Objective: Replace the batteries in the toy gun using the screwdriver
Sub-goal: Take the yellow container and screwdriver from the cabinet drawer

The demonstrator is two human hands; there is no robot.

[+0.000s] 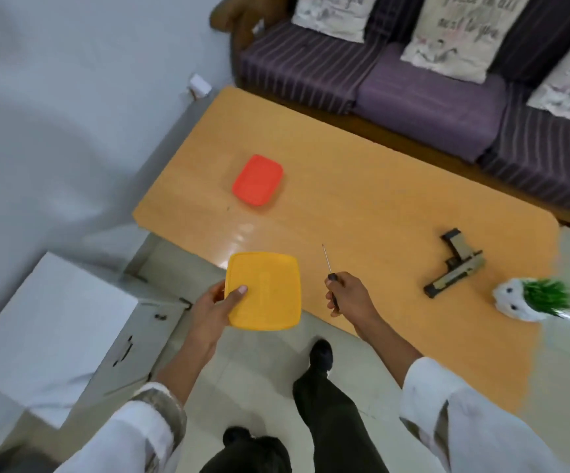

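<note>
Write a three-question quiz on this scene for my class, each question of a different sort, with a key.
1. Fill in: the gun lies untouched on the ___.
2. True or false: the right hand holds the screwdriver.
3. The left hand holds: A the gun; B a yellow box; C a cup.

Key: 1 table; 2 true; 3 B.
</note>
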